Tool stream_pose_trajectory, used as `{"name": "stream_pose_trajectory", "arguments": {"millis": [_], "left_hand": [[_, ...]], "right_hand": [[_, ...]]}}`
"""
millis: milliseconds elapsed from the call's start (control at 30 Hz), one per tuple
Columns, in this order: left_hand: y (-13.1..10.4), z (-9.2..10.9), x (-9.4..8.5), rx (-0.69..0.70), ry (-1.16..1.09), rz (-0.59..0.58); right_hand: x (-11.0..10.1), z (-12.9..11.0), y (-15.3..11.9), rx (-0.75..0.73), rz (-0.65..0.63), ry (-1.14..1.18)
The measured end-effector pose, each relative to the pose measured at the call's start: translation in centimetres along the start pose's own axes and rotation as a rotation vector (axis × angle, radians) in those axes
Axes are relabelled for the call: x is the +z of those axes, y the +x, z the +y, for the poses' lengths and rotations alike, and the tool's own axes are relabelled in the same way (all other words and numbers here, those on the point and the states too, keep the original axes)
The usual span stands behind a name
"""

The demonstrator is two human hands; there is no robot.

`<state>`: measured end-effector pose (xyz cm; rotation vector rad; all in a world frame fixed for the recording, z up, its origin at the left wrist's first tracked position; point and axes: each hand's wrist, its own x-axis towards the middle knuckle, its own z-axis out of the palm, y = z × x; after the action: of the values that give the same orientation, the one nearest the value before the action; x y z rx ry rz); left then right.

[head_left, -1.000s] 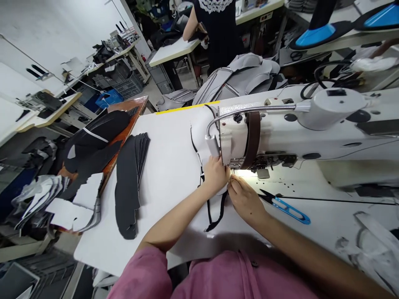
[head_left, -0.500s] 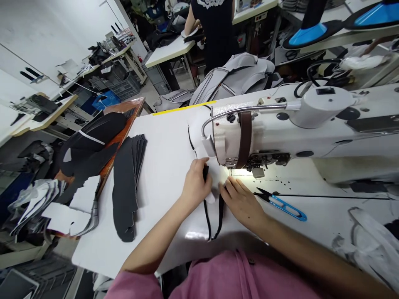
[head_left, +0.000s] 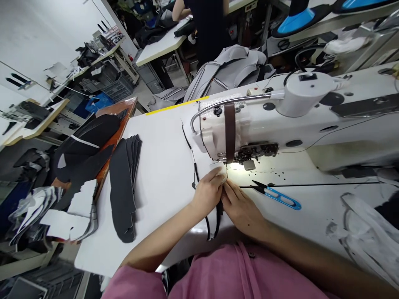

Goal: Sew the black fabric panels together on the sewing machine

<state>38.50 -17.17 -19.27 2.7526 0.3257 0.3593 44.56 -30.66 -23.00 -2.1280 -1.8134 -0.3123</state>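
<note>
My left hand (head_left: 208, 192) is closed, its fingertips pressed together just in front of the sewing machine's (head_left: 215, 137) lit needle area. Against it, my right hand (head_left: 243, 209) is pinched, with its fingertips meeting those of the left. A narrow black strip (head_left: 219, 220) runs down from between the hands and loops near the table's front edge. Both hands appear to grip its upper end, though the fingers hide that part. Another stretch of thin black strip (head_left: 196, 171) lies on the white table left of my left hand. Blue thread snips (head_left: 282, 197) lie to the right of my right hand.
A stack of dark fabric pieces (head_left: 122, 189) lies on the left of the white table (head_left: 156, 162). Beyond it, a brown board (head_left: 124, 124) bears more black and white pieces. Grey panels (head_left: 224, 72) are heaped behind the machine. Another person (head_left: 208, 29) works farther back.
My left hand has moved right to meet my right hand by the needle; the black piece seen in it earlier is now hidden. The camera view has shifted slightly.
</note>
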Motion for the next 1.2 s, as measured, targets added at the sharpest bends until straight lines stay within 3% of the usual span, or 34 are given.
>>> {"name": "stream_pose_trajectory", "arguments": {"millis": [500,833,1033,1200], "left_hand": [[0.3,-0.1,-0.9,0.141,-0.014,-0.238],[1.8,-0.1,-0.7,0.069,0.016,-0.328],[3.7,-0.4,-1.4,0.066,0.101,-0.348],[3.5,0.4,-2.5,0.018,0.184,-0.282]], "right_hand": [[0.0,-0.6,-0.3,-0.015,0.066,-0.060],[0.2,0.0,-0.2,0.014,0.056,0.013],[0.7,1.6,1.0,0.048,0.049,0.110],[0.6,3.0,1.9,0.042,0.008,0.243]]}}
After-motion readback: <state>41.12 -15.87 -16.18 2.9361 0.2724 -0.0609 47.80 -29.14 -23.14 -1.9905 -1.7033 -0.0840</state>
